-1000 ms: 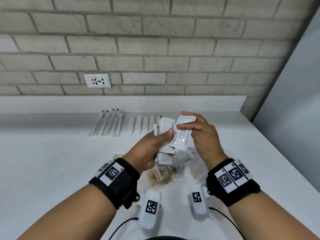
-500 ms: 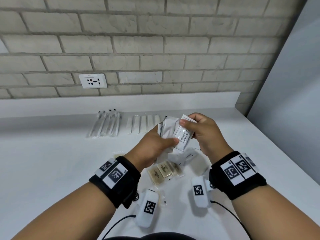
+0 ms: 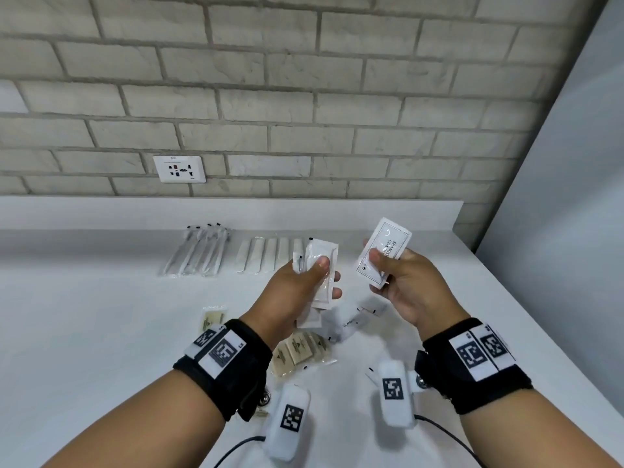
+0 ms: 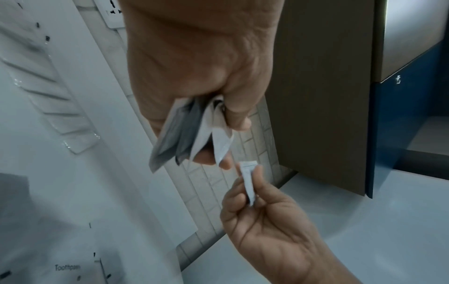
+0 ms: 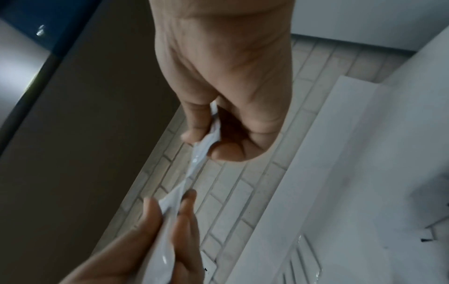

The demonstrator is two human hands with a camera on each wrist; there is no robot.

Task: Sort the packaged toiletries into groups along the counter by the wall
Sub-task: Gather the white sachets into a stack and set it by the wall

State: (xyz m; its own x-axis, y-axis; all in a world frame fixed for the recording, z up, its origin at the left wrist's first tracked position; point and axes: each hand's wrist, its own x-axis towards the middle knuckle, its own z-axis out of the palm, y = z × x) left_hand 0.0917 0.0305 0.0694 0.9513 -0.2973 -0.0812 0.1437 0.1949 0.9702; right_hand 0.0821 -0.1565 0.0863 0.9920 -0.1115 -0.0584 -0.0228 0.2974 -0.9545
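My left hand (image 3: 314,275) grips a stack of white sachets (image 3: 320,265) upright above the white counter (image 3: 84,315); the same stack (image 4: 184,138) fans out below the palm in the left wrist view. My right hand (image 3: 391,268) pinches a single white shampoo sachet (image 3: 383,251), held apart to the right of the stack; it shows edge-on as the sachet (image 5: 201,151) in the right wrist view. Along the wall lie a row of clear-wrapped toothbrushes (image 3: 199,251) and a row of slim white packets (image 3: 266,255). Loose white sachets (image 3: 351,322) and beige soap packets (image 3: 300,349) lie under my hands.
A single beige packet (image 3: 212,317) lies left of my left wrist. A wall socket (image 3: 179,168) sits on the brick wall above the backsplash. A grey panel (image 3: 567,197) closes off the right side, where the counter ends.
My right hand has pulled the shampoo sachet away from the stack, to the right and slightly up. My left hand keeps its stack in place.
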